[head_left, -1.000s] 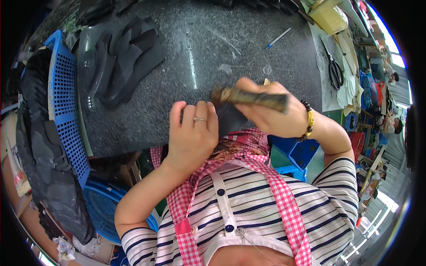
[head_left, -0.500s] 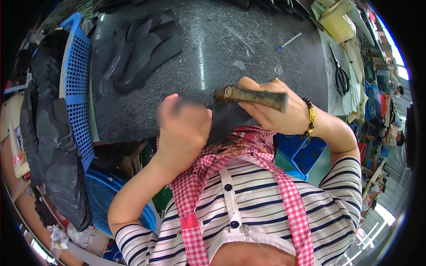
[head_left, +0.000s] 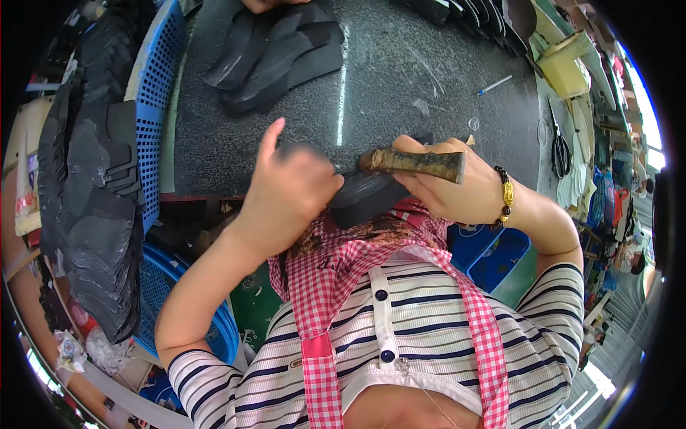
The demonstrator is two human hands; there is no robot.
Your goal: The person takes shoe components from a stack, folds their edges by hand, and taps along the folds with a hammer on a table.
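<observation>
My right hand point(head_left: 443, 175) is closed around a short, worn brown tool point(head_left: 414, 163) with a flat end pointing right; its kind is unclear. Under the tool, at the near table edge, a black curved piece point(head_left: 366, 200) reaches over my apron. My left hand point(head_left: 289, 189) is at the left end of this piece, with the thumb side against it and most fingers curled. One finger sticks up, away from the others. A blurred patch hides part of the left fingers. Farther off on the dark table point(head_left: 300, 132) lies a small pile of black curved pieces point(head_left: 279, 61).
At the top edge shows another person's hand point(head_left: 268, 4), beside the pile. A blue perforated basket point(head_left: 153, 136) and large stacks of black pieces point(head_left: 100, 236) stand left. To the right are a pen point(head_left: 494, 85), scissors point(head_left: 560, 146) and a yellow container point(head_left: 568, 68).
The view has shifted. My left hand has moved slightly down and one finger is now raised. More of the black curved piece shows. Another person's hand has come in at the top.
</observation>
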